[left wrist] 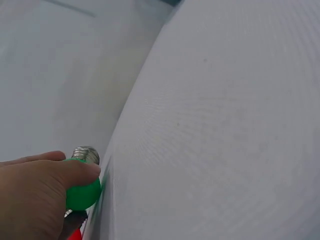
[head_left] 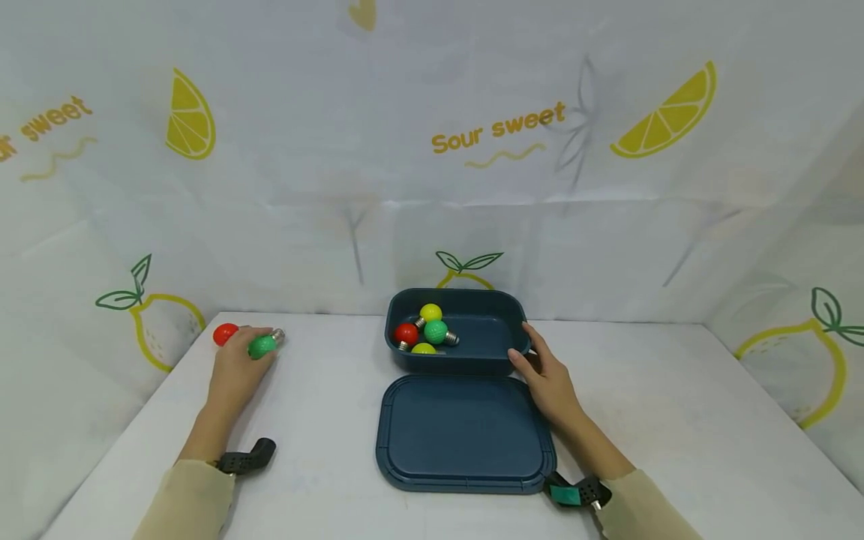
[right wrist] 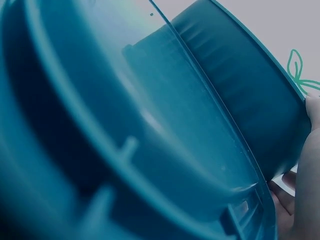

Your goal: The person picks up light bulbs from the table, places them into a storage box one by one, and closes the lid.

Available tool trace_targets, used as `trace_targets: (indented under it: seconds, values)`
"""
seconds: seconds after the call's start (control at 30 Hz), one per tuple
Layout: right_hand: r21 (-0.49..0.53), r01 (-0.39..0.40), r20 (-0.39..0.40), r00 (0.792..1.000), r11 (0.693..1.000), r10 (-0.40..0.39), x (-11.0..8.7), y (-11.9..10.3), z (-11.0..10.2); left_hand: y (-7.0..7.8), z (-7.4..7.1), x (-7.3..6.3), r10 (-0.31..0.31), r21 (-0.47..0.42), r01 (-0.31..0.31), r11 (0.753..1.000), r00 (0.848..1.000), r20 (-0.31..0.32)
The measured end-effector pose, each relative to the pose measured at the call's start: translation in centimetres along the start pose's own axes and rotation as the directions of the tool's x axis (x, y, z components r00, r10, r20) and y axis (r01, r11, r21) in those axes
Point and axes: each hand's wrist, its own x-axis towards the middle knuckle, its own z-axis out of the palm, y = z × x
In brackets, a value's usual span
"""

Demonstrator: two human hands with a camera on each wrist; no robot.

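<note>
1. Head view shows me the left hand (head_left: 239, 360) far over on its own side, pinching a green bulb (head_left: 262, 346) between thumb and fingers. The bulb's shiny metal end sticks out past the fingers, toward the right hand.
2. Just past the left hand's knuckles, on its outer side, is a red round thing (head_left: 225, 334). I can't tell if the hand touches it.
3. The right hand (head_left: 550, 382) is well apart from the left one. It grips the near corner of a dark blue box (head_left: 479, 365), with its thumb at the front rim and its fingers round the side.
4. Inside the box, at the end away from the right hand, four bulbs sit close together: a yellow one (head_left: 430, 312), a red one (head_left: 406, 334), another green one (head_left: 436, 331) and a second yellow one (head_left: 424, 348), partly hidden by the front wall.
5. A flat blue lid (head_left: 466, 431) lies on the white table (head_left: 317, 420), between the two arms and beside the right wrist, nearer the person than the box.
6. Each wrist wears a black band (head_left: 246, 457).
</note>
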Motion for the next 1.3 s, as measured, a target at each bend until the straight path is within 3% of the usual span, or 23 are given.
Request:
trace_targets:
  seconds: [0.2,0.33,0.5,0.77,1.0,1.3]
  values:
    - [-0.006,0.004,0.000,1.000,1.000,-0.004,-0.1,0.1,-0.1,0.5,0.2,-0.2,-0.034,-0.031,0.036,0.999,0.998,0.045]
    - [-0.011,0.004,0.002,1.000,1.000,-0.004,-0.2,0.2,-0.2,1.7,0.5,0.0,-0.045,-0.078,0.049,0.996,0.998,0.050]
    - [-0.006,0.000,0.003,1.000,1.000,0.000,0.1,0.2,-0.2,4.0,0.8,0.3,0.042,-0.144,-0.046,0.989,0.999,-0.035]
    - [0.005,0.015,0.011,1.000,1.000,-0.015,0.9,-0.1,0.3,7.4,0.8,0.5,0.171,-0.236,-0.205,0.950,0.973,-0.155]
    - [-0.008,0.006,0.012,1.000,1.000,-0.006,0.9,0.0,0.5,10.9,1.7,1.0,0.275,-0.288,-0.311,0.906,0.948,-0.160]
    - [-0.004,-0.009,-0.004,1.000,1.000,0.009,0.1,0.3,0.2,15.2,4.1,2.1,0.343,-0.327,-0.368,0.870,0.930,-0.132]
